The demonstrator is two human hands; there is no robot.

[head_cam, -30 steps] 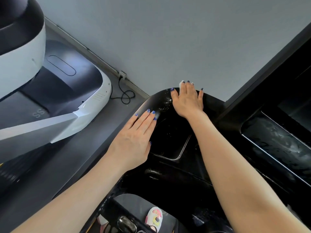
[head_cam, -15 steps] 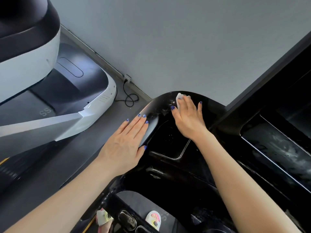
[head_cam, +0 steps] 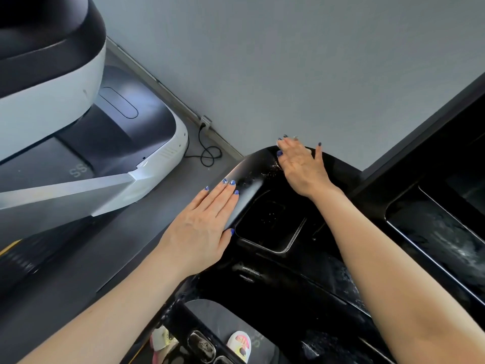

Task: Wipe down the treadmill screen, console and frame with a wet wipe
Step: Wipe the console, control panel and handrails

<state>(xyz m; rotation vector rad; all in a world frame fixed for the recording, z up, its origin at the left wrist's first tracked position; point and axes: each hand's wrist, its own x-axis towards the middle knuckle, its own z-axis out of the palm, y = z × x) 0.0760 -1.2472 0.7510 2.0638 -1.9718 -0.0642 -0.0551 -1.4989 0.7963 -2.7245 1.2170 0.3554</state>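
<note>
Although the white wet wipe (head_cam: 311, 151) is almost wholly hidden beneath the right hand (head_cam: 301, 166), a pale sliver shows at the fingertips, on the far rim of the glossy black curved treadmill console (head_cam: 338, 166). That hand lies flat, fingers spread, pressing the wipe to the surface; whether any finger curls round it cannot be made out. The left hand (head_cam: 204, 227) rests palm down on the console's rounded left edge, fingers straight and close together, holding nothing. Both forearms are cut off by the lower border.

The console surface is smooth and reflective, with wet specks and streaks beside the right hand. A rounded rectangular recess with a thin silver rim (head_cam: 270, 227) sits between the two hands. A dark glossy screen panel (head_cam: 441, 237), smeared with moisture, is partly cut off at the right. A white and black neighbouring machine (head_cam: 65, 114) fills the upper left, and a black cable (head_cam: 207, 153) loops on the grey floor.

Compared with half a second ago, the right hand has slid farther out to the rim, covering more of the wipe; the left hand has stayed put.
</note>
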